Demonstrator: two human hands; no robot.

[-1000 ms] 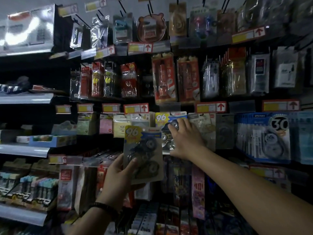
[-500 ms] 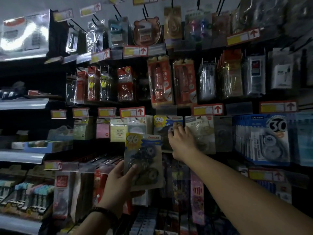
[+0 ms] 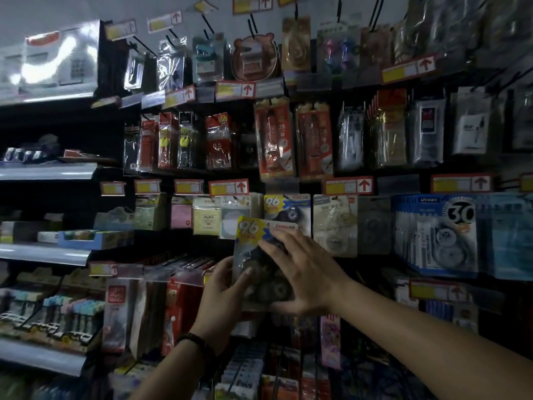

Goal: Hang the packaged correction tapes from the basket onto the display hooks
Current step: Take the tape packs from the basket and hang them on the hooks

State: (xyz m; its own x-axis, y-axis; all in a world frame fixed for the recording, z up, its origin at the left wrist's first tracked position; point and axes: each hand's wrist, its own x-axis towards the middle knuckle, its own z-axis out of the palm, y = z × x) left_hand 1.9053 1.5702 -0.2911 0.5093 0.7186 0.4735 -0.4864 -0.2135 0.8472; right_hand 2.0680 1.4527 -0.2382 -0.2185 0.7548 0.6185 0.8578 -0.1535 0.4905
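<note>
A correction tape pack with a yellow "96" corner and dark tape wheels is held upright in front of the display. My left hand grips its lower left edge, thumb on the front. My right hand lies over the pack's front and right side, fingers spread. Just behind and above it, a matching "96" pack hangs on its display hook. The basket is out of view.
Pegboard hooks carry packaged stationery all around: red lead packs above, pale tape packs and blue "30" packs to the right. Metal shelves with boxed goods stand at the left. Red-and-yellow price tags line the rails.
My right hand has left the hanging "96" pack and come down onto the pack in my left hand. That pack has risen and shifted right, toward the hook.
</note>
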